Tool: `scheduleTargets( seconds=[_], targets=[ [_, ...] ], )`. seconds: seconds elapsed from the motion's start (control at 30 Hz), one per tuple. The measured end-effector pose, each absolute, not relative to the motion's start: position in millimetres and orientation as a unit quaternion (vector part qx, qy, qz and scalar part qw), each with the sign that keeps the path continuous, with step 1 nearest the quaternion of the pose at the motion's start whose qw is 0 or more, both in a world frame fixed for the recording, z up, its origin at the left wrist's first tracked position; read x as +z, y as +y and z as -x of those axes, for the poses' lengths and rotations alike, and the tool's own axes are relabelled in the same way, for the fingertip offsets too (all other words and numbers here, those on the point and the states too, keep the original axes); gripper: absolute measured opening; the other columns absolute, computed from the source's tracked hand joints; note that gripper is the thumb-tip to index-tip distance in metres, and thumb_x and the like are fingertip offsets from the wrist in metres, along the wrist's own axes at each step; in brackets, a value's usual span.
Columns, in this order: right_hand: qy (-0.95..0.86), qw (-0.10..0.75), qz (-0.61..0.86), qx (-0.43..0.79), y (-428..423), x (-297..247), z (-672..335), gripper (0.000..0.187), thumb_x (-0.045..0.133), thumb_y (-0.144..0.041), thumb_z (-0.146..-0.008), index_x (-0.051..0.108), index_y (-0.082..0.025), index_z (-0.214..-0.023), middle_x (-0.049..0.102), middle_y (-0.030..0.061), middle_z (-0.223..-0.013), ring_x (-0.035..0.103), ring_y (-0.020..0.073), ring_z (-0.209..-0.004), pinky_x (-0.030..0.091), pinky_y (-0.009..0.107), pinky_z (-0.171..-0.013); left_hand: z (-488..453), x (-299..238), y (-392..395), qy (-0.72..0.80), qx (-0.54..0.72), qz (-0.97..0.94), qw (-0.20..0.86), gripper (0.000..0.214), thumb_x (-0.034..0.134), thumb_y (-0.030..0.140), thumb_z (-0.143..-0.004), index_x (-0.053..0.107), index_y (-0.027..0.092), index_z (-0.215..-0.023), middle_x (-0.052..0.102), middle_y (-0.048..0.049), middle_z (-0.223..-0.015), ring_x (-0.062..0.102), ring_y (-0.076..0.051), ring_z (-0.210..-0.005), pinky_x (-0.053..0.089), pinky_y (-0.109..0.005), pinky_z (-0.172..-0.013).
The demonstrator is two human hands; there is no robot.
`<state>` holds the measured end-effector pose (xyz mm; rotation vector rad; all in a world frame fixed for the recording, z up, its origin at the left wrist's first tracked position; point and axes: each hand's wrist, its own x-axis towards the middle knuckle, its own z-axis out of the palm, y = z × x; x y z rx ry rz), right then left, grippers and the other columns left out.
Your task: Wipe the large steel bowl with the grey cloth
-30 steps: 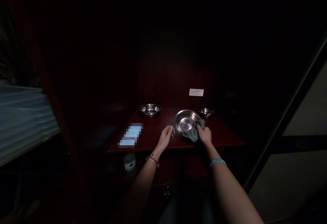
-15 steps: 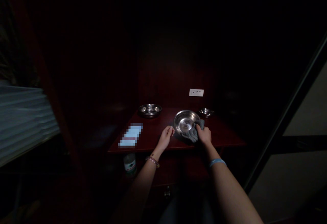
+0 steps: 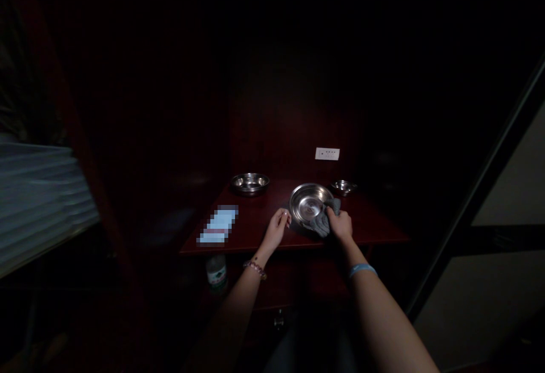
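Almost nothing differs from half a second ago: the steel bowl (image 3: 310, 202) sits in the same spot, and both hands stay where they were, the left wrist a touch further right.

The steel bowl stands toward the right of the dark red worktop (image 3: 255, 231), between its middle and its near edge, mouth up and tipped slightly toward the camera. It is round, so it has no long axis.

The right hand (image 3: 339, 225) is closed over a grey cloth (image 3: 323, 221), fingers curled round the bunched fabric, pressing it against the bowl's near right rim. The left hand (image 3: 277, 228) rests on the worktop just left of the bowl, fingers loosely bent, fingertips at its left rim; whether they touch it I cannot tell, and it holds nothing.

A second bowl (image 3: 250, 183) stands at the far left, a small bowl (image 3: 343, 187) at the far edge behind the cloth.
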<state>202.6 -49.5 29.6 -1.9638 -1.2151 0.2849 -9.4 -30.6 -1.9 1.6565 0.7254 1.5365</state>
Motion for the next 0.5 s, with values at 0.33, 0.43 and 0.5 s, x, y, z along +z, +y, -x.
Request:
scheduleTargets(
  seconds=[0.33,0.43,0.5],
  targets=[
    [-0.494,0.382,0.774,0.105,-54,33,-199,0.050,0.046,-0.053,-0.087,0.073,-0.012,-0.099,0.071,0.0185,-0.097,0.067,0.0270,-0.094,0.048,0.029,-0.074,7,-5,-30,0.276,0.595,-0.659,0.369,0.026,0.045,0.045,-0.090,0.047,0.021,-0.081,0.045,0.0046,-0.066,0.043,-0.010,-0.061,0.039,-0.023,-0.065],
    [-0.500,0.386,0.769,0.099,-54,31,-201,0.049,0.046,-0.052,-0.087,0.073,-0.012,-0.097,0.071,0.0182,-0.095,0.067,0.0269,-0.093,0.047,0.028,-0.072,7,-7,-26,0.285,0.617,-0.648,0.344,0.021,0.047,0.042,-0.090,0.046,0.021,-0.084,0.046,0.0035,-0.073,0.046,-0.011,-0.068,0.040,-0.023,-0.070],
    [-0.503,0.393,0.764,0.097,-53,30,-202,0.048,0.046,-0.051,-0.087,0.073,-0.013,-0.095,0.072,0.0172,-0.093,0.068,0.0255,-0.090,0.047,0.027,-0.071,7,-11,-20,0.301,0.645,-0.621,0.328,0.020,0.051,0.041,-0.088,0.046,0.021,-0.089,0.047,0.0019,-0.081,0.049,-0.012,-0.076,0.041,-0.024,-0.075]
  ],
)
